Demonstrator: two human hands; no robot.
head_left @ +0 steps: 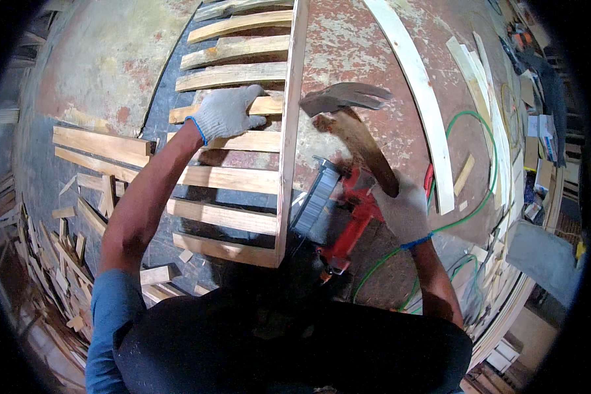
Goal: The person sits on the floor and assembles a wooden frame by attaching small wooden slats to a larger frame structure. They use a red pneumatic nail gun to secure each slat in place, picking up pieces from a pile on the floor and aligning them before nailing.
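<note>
A row of wooden slats (226, 177) runs at right angles to a long upright board (291, 125), their right ends meeting it. My left hand (226, 115), in a grey-white knitted glove with a blue cuff, grips one slat (269, 106) close to that board, thumb and fingers on either side of it. My right hand (404, 207), gloved the same, is closed round the wooden handle of a claw hammer (368, 148). The hammer is raised, its head just right of the board, slightly blurred. Beneath it lies a red nail gun (354, 226) with a grey magazine.
A green air hose (489, 151) curves across the right side. Long pale boards (417, 98) lie at the right. Stacked planks (102, 144) sit left of the slats, with wood offcuts (59, 262) strewn at the lower left.
</note>
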